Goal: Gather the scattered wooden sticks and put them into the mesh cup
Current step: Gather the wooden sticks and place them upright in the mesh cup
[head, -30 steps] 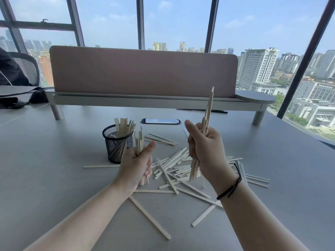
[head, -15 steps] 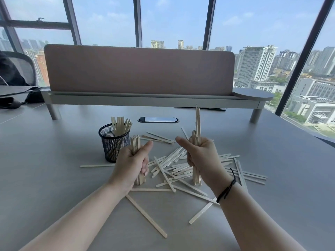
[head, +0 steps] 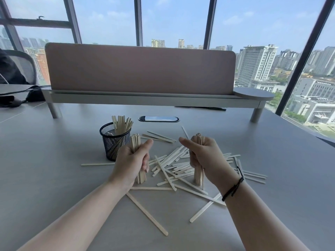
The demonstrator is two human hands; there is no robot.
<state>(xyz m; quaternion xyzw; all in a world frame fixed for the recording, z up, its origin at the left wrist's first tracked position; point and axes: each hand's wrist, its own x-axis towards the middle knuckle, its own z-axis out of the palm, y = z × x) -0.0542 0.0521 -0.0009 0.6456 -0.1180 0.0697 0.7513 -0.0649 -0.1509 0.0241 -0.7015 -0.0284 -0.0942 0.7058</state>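
Note:
A black mesh cup (head: 113, 144) stands on the grey table (head: 54, 178), holding several upright wooden sticks (head: 121, 124). My left hand (head: 132, 162) grips an upright bundle of sticks (head: 135, 143) just right of the cup, its lower ends on the table. My right hand (head: 204, 156) grips a second upright bundle (head: 198, 175), its bottom ends resting on the tabletop. Between and around both hands lies a scattered pile of loose sticks (head: 174, 163). One long stick (head: 146, 213) lies near my left forearm.
A pink divider panel on a grey raised shelf (head: 141, 98) spans the back of the table. A dark oval cable grommet (head: 159, 119) sits behind the cup. A chair and black bag (head: 34, 95) are at far left. Windows run along the right.
My right hand has come down, standing its bundle on the table and evening out the stick that stuck up. My left hand has also sunk a little with its bundle.

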